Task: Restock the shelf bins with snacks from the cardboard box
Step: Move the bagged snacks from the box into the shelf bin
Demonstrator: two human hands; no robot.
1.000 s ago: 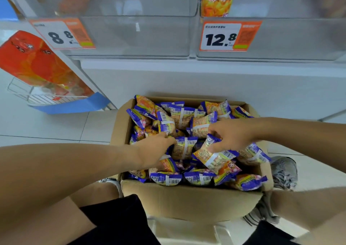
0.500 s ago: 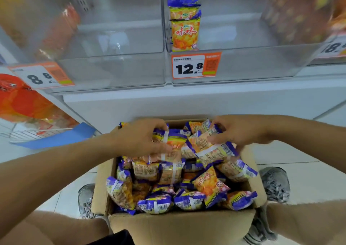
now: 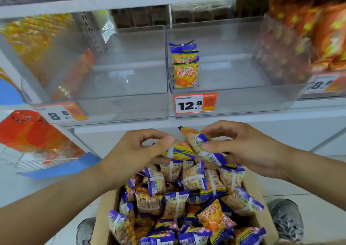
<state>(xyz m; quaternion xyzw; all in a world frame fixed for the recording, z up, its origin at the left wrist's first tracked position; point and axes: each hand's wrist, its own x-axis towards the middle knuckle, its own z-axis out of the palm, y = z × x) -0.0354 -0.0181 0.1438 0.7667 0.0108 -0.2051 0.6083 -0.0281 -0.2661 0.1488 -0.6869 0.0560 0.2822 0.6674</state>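
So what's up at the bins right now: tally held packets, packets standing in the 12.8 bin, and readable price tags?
Held snack packets: 2 (left hand one, right hand one)
Packets in the 12.8 bin: 2
Price tags: 3
Total: 7

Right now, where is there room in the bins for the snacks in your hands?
The bin with the 12.8 tag is bare right of the two standing packets. The 8.8 tag bin looks bare too. The cardboard box is crowded. Left hand and right hand each hold packets.

12.8 bin open-topped, two packets left
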